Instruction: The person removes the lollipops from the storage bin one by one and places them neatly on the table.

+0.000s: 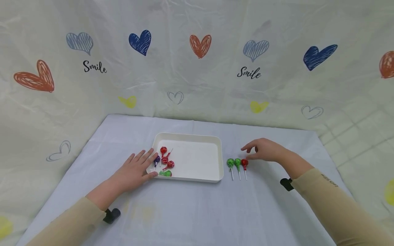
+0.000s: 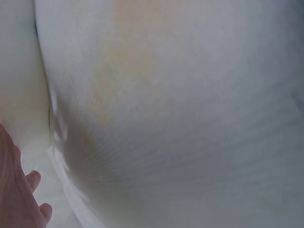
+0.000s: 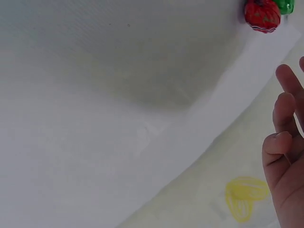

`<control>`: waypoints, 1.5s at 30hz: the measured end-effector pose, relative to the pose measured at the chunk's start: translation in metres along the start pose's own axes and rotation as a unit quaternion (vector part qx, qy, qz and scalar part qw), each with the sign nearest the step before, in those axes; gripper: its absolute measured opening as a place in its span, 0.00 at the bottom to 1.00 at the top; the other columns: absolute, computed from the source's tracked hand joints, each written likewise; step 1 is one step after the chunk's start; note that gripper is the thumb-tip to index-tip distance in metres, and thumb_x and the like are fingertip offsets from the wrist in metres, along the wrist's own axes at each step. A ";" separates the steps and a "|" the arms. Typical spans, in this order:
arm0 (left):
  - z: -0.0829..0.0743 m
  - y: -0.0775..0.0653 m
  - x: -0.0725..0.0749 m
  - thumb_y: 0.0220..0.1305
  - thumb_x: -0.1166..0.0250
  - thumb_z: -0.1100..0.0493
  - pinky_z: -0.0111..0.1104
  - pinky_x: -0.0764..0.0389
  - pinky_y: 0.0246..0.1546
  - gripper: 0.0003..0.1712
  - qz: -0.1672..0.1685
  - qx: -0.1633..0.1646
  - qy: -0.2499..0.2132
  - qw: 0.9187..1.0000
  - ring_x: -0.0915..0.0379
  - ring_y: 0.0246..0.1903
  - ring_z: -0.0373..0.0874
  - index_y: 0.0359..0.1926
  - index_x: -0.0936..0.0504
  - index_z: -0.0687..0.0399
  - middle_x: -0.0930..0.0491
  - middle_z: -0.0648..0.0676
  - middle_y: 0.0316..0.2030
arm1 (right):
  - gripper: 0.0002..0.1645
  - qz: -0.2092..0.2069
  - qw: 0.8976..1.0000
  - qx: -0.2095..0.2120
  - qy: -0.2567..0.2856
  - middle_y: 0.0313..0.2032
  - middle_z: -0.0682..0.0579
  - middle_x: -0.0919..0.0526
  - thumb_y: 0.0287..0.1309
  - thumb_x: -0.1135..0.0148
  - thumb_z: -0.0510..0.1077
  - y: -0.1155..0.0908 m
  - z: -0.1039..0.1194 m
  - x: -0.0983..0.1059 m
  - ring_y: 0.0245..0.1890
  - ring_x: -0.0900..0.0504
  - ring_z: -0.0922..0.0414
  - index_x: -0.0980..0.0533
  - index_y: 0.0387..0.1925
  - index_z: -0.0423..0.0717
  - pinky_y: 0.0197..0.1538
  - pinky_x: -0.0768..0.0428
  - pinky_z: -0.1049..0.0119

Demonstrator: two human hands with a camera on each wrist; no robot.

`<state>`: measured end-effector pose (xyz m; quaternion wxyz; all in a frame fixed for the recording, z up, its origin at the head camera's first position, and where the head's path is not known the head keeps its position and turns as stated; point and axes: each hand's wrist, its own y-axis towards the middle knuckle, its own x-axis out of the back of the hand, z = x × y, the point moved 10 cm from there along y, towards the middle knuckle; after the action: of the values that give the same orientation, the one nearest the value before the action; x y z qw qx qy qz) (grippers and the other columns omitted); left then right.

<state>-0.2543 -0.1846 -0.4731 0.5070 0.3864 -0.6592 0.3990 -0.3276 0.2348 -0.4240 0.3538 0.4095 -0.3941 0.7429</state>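
Three lollipops [image 1: 238,162], two green and one red, lie in a row on the white cloth [image 1: 191,212], just right of a white tray [image 1: 197,157] with more lollipops [image 1: 165,160]. The right hand [image 1: 266,150], fingers loosely bent around nothing, is near the red one. The left hand [image 1: 133,172] spreads wide at the tray's left edge. Behind hangs a pale sheet [image 1: 215,102] with printed hearts.

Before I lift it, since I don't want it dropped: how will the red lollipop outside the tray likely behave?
The red lollipop may roll if nudged, being round at one end. Its thin, straight stick looks stiff, so it probably won't droop. Its shiny wrapper could feel slippery.
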 end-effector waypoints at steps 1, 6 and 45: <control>-0.001 0.000 0.001 0.63 0.54 0.21 0.61 0.59 0.72 0.54 0.000 -0.001 -0.001 1.000 0.61 0.76 0.60 0.79 0.52 0.44 0.57 0.54 0.79 | 0.22 -0.003 1.000 0.005 0.001 0.46 0.52 0.16 0.59 0.31 0.50 0.000 0.002 0.003 0.42 0.24 0.52 0.18 0.55 0.54 0.39 0.21 0.62; -0.004 -0.003 0.006 0.64 0.51 0.23 0.61 0.58 0.71 0.53 -0.003 -0.003 -0.003 1.000 0.60 0.75 0.62 0.79 0.50 0.46 0.55 0.55 0.78 | 0.23 -0.003 1.000 0.020 0.009 0.48 0.51 0.16 0.60 0.31 0.52 0.001 0.011 0.009 0.43 0.24 0.53 0.18 0.57 0.55 0.40 0.21 0.62; -0.002 -0.001 0.005 0.63 0.54 0.22 0.60 0.60 0.72 0.53 0.008 -0.001 -0.001 1.000 0.63 0.76 0.59 0.79 0.53 0.43 0.58 0.52 0.79 | 0.21 0.087 0.978 0.179 -0.058 0.48 0.58 0.14 0.58 0.28 0.52 0.099 0.226 -0.036 0.43 0.21 0.60 0.16 0.54 0.60 0.47 0.21 0.66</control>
<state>-0.2532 -0.1834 -0.4679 0.5037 0.3807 -0.6632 0.4019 -0.3218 -0.0139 -0.4047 0.1854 0.4726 -0.3090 0.8042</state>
